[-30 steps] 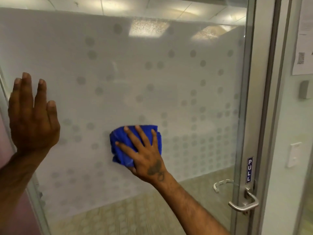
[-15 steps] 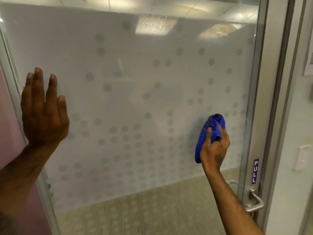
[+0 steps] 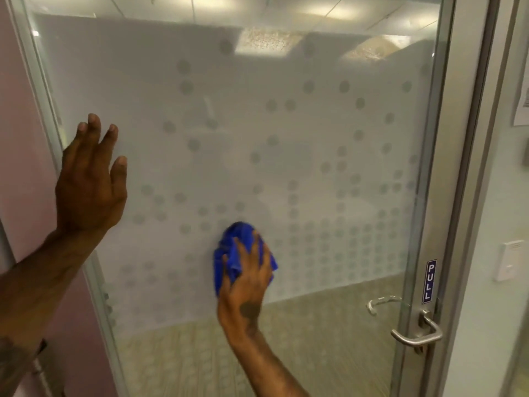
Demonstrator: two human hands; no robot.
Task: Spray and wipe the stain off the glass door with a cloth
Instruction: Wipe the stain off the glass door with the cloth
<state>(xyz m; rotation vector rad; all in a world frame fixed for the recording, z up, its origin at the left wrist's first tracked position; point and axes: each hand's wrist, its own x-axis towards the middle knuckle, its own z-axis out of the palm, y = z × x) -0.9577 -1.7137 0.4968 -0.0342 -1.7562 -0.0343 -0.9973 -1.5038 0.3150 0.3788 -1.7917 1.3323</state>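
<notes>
The glass door (image 3: 286, 133) fills the view, frosted with a pattern of grey dots and clear along its bottom strip. My right hand (image 3: 246, 285) presses a bunched blue cloth (image 3: 229, 253) flat against the glass, low and near the middle. My left hand (image 3: 90, 179) rests open against the door's left edge, fingers pointing up. No stain stands out on the frosted surface. No spray bottle is in view.
A metal lever handle (image 3: 415, 336) and a blue PULL sticker (image 3: 430, 280) sit on the door's right stile. A pink wall (image 3: 20, 138) borders the left frame. Right of the door frame are a white wall switch (image 3: 508, 260) and a posted paper (image 3: 522, 104).
My right hand swept the blue cloth from the door's middle to the right side, then back left and lower. My left hand stayed flat against the left edge.
</notes>
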